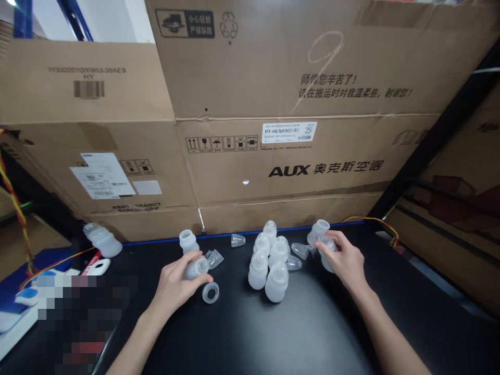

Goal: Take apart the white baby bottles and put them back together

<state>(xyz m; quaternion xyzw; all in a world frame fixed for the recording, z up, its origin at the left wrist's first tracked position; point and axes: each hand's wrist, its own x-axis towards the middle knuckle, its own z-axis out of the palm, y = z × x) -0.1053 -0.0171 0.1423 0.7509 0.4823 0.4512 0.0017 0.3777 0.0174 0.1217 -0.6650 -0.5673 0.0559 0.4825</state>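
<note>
My left hand (180, 281) is closed around a small translucent bottle (198, 267), its mouth tilted toward me. A loose ring-shaped collar (205, 299) lies just below my left thumb. Behind that hand stands an open-necked bottle (188, 241), with a clear cap (214, 259) beside it. On the right, my right hand (347, 261) has its fingers wrapped around another translucent bottle (327, 260), partly hidden by the fingers. Directly behind it is a second open-necked bottle (321, 228). Between my hands, several bottles with tops fitted (276, 284) stand in a close group.
Clear caps lie at the back (238, 240) and right of the group (300, 250). A bottle (103, 240) leans at the far left, near a white-and-red tool (97, 266). Cardboard boxes (234, 208) wall off the back of the black table (219, 344). Wires (385, 225) run behind.
</note>
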